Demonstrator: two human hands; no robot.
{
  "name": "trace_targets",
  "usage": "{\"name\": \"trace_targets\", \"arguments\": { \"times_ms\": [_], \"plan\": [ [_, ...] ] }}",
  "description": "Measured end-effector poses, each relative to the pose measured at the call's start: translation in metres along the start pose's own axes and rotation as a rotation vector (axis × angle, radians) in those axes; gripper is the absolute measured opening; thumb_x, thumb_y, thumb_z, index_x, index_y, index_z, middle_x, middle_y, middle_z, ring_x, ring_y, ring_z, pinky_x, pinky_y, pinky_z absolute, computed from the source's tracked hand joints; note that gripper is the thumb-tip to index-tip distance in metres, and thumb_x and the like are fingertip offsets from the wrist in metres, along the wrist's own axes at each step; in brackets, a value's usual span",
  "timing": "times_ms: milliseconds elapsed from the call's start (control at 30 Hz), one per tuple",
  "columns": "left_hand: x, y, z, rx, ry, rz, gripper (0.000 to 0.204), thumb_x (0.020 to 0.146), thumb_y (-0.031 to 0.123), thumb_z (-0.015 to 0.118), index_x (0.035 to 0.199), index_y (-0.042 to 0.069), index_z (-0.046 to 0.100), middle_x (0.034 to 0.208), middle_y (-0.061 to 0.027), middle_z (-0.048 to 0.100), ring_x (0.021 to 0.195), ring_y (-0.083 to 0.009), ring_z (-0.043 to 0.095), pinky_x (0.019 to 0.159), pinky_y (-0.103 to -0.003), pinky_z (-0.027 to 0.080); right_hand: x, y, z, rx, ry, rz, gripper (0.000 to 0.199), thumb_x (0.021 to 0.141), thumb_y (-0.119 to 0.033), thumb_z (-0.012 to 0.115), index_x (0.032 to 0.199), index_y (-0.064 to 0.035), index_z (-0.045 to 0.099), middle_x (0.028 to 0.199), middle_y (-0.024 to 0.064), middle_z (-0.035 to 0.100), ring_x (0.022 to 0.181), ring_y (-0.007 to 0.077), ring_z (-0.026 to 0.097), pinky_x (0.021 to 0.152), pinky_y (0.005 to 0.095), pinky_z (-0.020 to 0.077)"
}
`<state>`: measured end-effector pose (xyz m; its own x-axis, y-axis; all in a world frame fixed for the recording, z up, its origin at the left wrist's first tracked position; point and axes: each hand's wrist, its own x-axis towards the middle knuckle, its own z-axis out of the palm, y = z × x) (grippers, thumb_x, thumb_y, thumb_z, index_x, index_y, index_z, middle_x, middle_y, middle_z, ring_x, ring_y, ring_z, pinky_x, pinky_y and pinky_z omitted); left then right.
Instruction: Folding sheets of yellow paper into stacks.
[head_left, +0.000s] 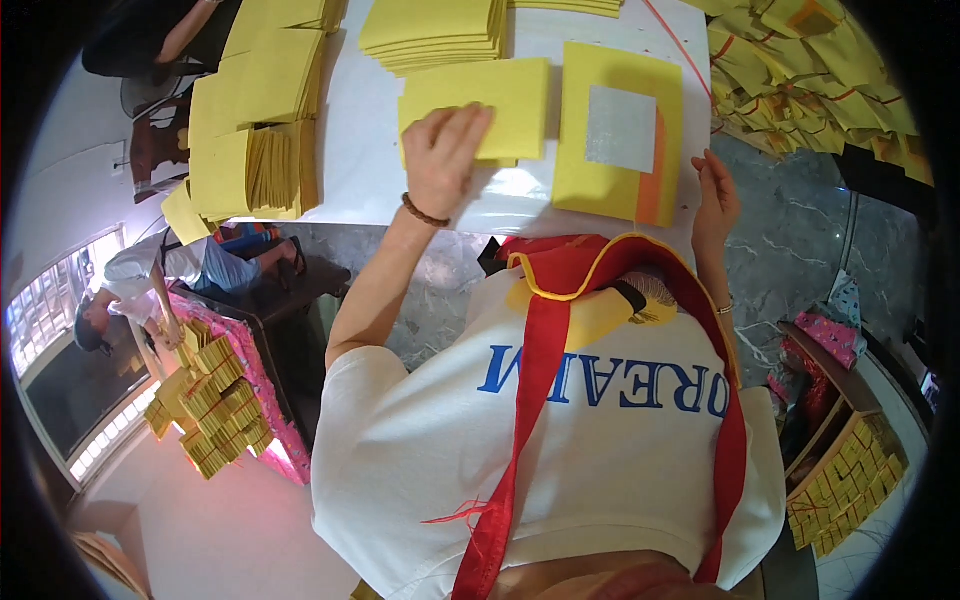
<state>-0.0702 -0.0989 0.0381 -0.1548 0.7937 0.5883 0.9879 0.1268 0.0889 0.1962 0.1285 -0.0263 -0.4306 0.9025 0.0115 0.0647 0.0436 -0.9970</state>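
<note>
My left hand [446, 155], with a brown bead bracelet at the wrist, rests on a small stack of folded yellow joss paper [514, 108] at the table's near side. Its slightly bent fingers lie over the top of the paper. To the right is a flat joss paper sheet [590, 75], bearing a silver square [620, 130] and an orange strip. My right hand [715, 203] hangs by the table's right edge, close to that sheet but apart from it. Its fingers are loosely bent with nothing visible in them.
Tall yellow paper stacks [255, 90] line the white table's [360, 150] left side, with another stack [435, 30] farther back. Tied yellow bundles [815, 80] heap up at far right. At left, another person [150, 270] sits by a pink-covered surface holding bundles [212, 400].
</note>
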Motion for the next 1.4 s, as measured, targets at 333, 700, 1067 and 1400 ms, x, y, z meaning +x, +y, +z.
{"name": "trace_targets", "arguments": {
  "times_ms": [333,700,1067,1400],
  "plan": [
    [-0.066,-0.035,0.033,0.068,-0.371,-0.085,0.057,0.068,0.016,0.066,0.123,0.014,0.052,0.121,-0.0030,0.052,0.104,-0.0253,0.047,0.088,-0.039,0.035,-0.008,0.006,0.011,-0.037,-0.070,0.051,0.025,0.093,-0.009,0.048,0.115,-0.0024,0.058,0.104,0.0064,0.062,0.098,0.0106,0.053,0.090,0.0244,0.0377],
    [-0.070,-0.025,0.042,0.034,-0.366,-0.188,0.048,0.081,0.033,0.059,0.123,0.013,0.050,0.125,-0.0059,0.047,0.111,-0.0282,0.041,0.092,-0.044,0.031,-0.016,0.008,0.003,-0.191,-0.089,-0.090,0.021,0.087,-0.008,0.056,0.106,-0.0036,0.062,0.103,0.0058,0.063,0.096,0.0145,0.057,0.087,0.0274,0.0423],
    [0.002,0.020,0.032,-0.038,-0.306,-0.067,0.025,0.076,0.016,0.063,0.100,0.010,0.061,0.109,-0.0075,0.058,0.097,-0.0282,0.053,0.080,-0.039,0.038,0.003,0.001,0.001,-0.448,-0.362,-0.354,0.015,0.078,-0.010,0.064,0.091,-0.0052,0.067,0.097,0.0063,0.062,0.091,0.0226,0.057,0.079,0.0313,0.0462],
    [0.025,0.097,0.077,-0.466,-0.404,0.262,0.026,0.070,0.022,0.069,0.092,0.010,0.062,0.095,-0.0043,0.056,0.089,-0.0220,0.052,0.074,-0.035,0.042,0.005,0.008,-0.001,-0.285,-0.398,-0.239,0.017,0.081,-0.015,0.062,0.094,-0.0041,0.067,0.099,0.0059,0.062,0.092,0.0195,0.057,0.080,0.0285,0.0451]
  ]
}}
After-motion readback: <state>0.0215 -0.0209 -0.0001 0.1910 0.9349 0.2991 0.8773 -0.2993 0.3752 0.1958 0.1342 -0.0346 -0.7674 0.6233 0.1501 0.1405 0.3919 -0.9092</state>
